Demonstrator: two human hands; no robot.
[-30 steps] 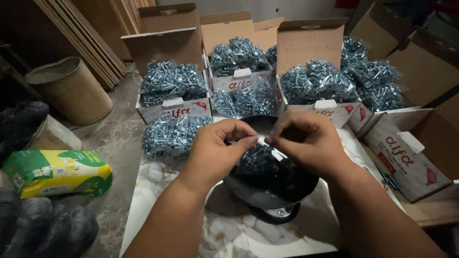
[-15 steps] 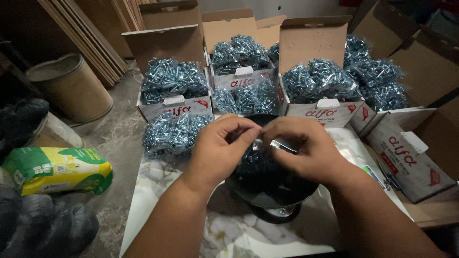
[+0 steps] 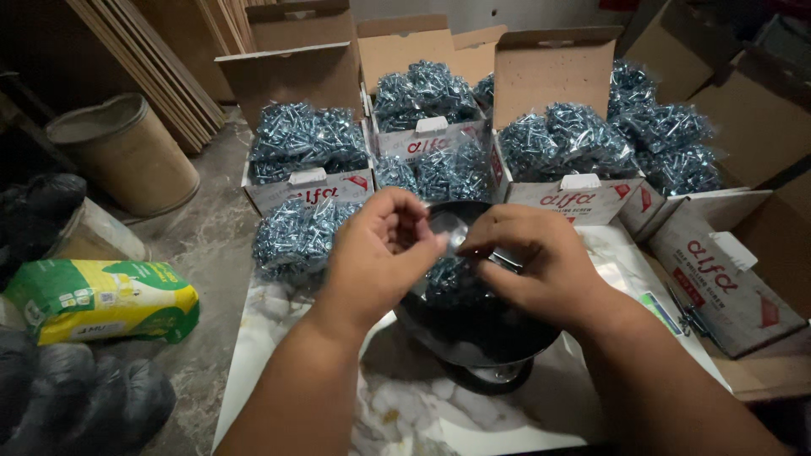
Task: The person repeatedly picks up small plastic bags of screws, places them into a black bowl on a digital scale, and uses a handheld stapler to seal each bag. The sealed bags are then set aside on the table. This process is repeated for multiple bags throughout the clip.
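Note:
A clear plastic bag of silvery screws (image 3: 452,283) rests in a black round pan (image 3: 473,333) on a small stand. My left hand (image 3: 380,253) and my right hand (image 3: 532,262) meet above it. Each pinches the bag's loose clear top between thumb and fingers. My left hand is turned with its fingers curled upward. My hands hide most of the bag's neck.
Open cardboard boxes (image 3: 308,190) heaped with bagged screws line the far side, and one loose bag (image 3: 296,236) lies by the pan. A shut box (image 3: 722,283) lies at right. The white marble slab (image 3: 270,329) ends at left over a floor with a green-yellow sack (image 3: 101,300) and a cardboard drum (image 3: 122,152).
My hands have drawn closer over the pan. My left hand has rolled so its fingers curl up, working the bag's top. The bag has stayed in the pan.

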